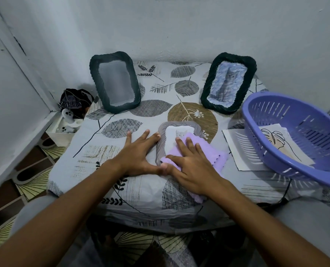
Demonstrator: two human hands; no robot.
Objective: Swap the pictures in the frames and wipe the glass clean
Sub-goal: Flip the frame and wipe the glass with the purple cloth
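A grey rope-edged frame (pixel 161 140) with a pale cat picture lies flat on the table in front of me. A lilac cloth (pixel 216 160) covers its lower right part, and my right hand (pixel 191 160) presses flat on that cloth. My left hand (pixel 139 151) rests palm down beside the frame's left edge, fingers spread and touching it. At the back left a dark frame (pixel 115 81) stands with no picture in it. At the back right a second dark frame (pixel 227 82) holds a grey cat picture.
A purple slotted basket (pixel 275 149) sits tilted at the right over a sheet with a leaf line drawing (pixel 275 139). The table wears a leaf-patterned cloth (pixel 121 132). A white box of small things (pixel 64 130) stands on the floor at the left, by the wall.
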